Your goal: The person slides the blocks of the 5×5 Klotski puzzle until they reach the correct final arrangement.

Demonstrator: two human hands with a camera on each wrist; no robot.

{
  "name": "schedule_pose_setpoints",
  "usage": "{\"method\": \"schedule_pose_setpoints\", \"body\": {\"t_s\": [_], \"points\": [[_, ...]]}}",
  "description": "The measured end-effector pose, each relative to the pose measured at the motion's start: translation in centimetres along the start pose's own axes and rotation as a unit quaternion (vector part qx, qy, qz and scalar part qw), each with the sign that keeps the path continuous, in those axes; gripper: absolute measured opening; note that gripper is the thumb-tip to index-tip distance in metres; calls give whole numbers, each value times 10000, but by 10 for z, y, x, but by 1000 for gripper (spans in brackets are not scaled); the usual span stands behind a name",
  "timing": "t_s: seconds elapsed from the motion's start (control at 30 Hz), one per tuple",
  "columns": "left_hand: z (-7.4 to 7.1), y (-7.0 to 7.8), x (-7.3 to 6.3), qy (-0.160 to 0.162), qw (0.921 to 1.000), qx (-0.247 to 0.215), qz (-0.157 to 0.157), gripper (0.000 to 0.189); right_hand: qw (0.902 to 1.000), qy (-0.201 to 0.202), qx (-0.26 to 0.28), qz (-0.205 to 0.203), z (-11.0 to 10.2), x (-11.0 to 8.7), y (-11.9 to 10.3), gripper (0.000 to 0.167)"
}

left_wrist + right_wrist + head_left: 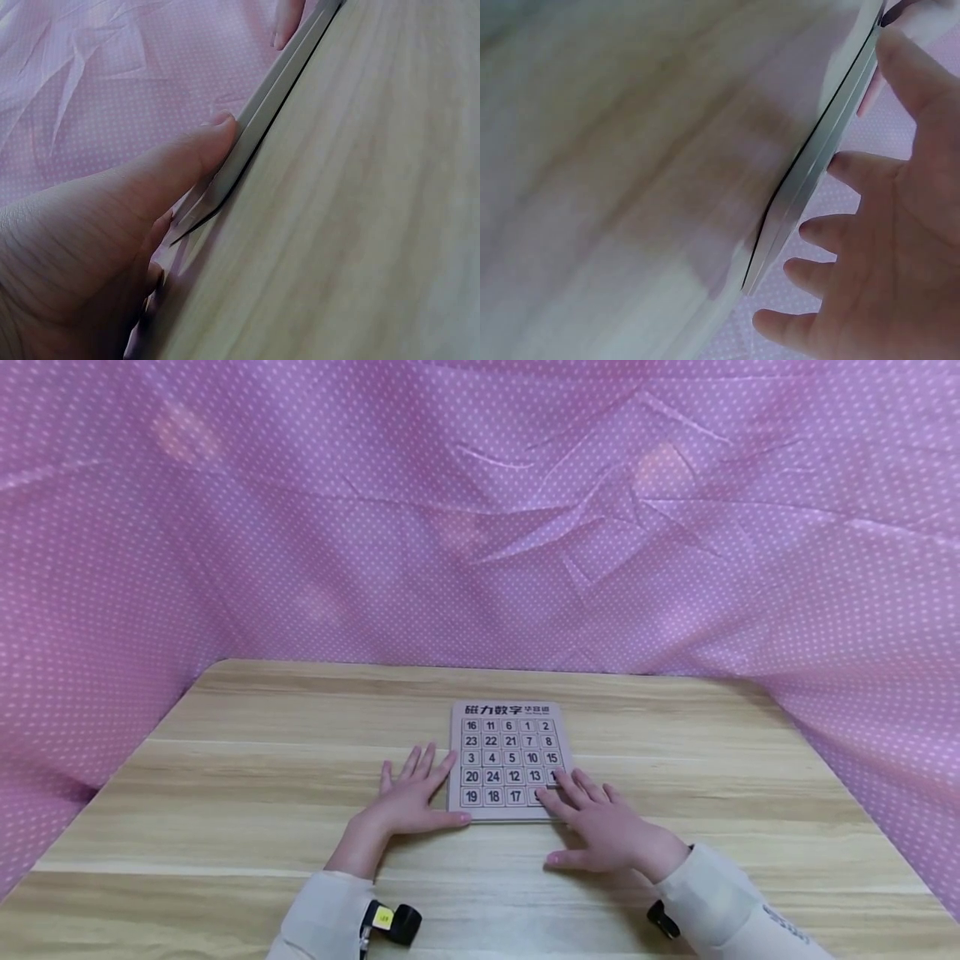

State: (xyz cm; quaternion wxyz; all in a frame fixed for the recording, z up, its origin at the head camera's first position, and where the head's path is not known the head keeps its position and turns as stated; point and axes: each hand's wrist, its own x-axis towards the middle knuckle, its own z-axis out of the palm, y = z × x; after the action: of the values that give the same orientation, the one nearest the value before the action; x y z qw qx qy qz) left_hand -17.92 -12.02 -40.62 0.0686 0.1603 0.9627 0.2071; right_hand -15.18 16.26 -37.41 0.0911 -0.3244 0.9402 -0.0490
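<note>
A flat number slide puzzle, pale with rows of numbered square tiles and Chinese lettering along its top, lies on the wooden table. Beside its left edge my left hand rests with fingers spread. The left thumb touches the lower left corner, and the index fingertip is at the left edge. My right hand reaches over the lower right corner with extended fingers. Its fingertips are on or just above the tiles there, partly covering the 9 and the tile above and right of it. The right thumb is off the board, near the table.
The light wood table stretches around the puzzle on all sides. Pink cloth with white dots hangs behind and at both sides. A small black camera is strapped at the left wrist, another at the right.
</note>
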Motion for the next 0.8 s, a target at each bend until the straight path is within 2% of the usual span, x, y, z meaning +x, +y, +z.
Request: {"method": "schedule_pose_setpoints", "body": {"t_s": [0.47, 0.8], "points": [[0, 1, -1, -18, 10000, -15, -4, 95, 9987, -78, 75, 505, 0, 18, 10, 96], [1, 1, -1, 15, 10000, 3, 1, 95, 9986, -240, -71, 475, -2, 13, 10, 98]]}}
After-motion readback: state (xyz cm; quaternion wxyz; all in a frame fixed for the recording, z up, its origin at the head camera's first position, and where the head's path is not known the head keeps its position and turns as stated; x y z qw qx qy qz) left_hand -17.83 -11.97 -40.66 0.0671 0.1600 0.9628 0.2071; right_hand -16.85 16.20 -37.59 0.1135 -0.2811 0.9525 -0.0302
